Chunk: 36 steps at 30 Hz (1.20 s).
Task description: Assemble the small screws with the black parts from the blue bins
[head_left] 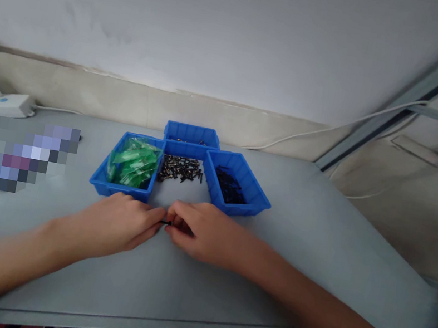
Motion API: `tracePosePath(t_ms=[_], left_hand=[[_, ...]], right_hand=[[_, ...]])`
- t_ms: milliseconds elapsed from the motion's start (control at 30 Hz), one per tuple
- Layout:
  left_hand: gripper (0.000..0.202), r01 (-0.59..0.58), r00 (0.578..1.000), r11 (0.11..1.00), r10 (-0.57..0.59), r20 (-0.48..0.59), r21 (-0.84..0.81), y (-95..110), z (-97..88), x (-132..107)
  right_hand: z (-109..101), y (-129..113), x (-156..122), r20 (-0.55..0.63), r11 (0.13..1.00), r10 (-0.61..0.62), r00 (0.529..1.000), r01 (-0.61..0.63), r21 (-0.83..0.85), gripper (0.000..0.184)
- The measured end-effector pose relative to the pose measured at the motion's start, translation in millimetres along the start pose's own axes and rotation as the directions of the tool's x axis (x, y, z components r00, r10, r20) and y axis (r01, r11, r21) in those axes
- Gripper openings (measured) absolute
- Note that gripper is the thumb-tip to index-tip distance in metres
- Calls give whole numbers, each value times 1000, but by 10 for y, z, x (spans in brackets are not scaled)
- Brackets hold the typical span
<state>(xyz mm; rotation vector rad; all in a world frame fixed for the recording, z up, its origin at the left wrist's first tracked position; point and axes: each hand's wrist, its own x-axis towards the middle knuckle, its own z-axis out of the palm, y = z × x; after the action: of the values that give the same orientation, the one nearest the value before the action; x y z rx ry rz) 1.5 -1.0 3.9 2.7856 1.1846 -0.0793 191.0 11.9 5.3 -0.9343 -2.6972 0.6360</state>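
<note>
My left hand and my right hand meet over the grey table. Their fingertips pinch a thin black rod-like piece between them, mostly covered by the fingers; its exact kind is too small to make out. Just beyond my fingers lies a loose pile of small dark screw-like parts. The left blue bin, close to my left hand, holds green plastic bags. Beside my right hand, the right blue bin contains black slender pieces.
Behind the pile stands a third blue bin with small parts at its bottom. A blurred-out object lies on the table at left, near a white power strip. White cables run along the wall. A metal frame post rises at right.
</note>
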Motion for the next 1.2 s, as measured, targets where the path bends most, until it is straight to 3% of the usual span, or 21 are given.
tracePosePath(t_ms=[267,600,967,1200], left_hand=[[23,3,998,998,0,-59,56,-13,-14,-10],[25,-109,964,994,111,-241,21,8,-8,-12],[19,-182,971,983,182,-154,20,12,-19,-26],[8,-128,973,991,134,-188,43,36,-47,-27]], right_hand=[[17,28,10,-5,992,33,999,-34,-125,8],[111,119,29,-39,972,-54,998,44,-231,12],[108,110,42,-15,965,-83,996,77,-249,12],[86,82,31,-24,978,-58,998,51,-203,12]])
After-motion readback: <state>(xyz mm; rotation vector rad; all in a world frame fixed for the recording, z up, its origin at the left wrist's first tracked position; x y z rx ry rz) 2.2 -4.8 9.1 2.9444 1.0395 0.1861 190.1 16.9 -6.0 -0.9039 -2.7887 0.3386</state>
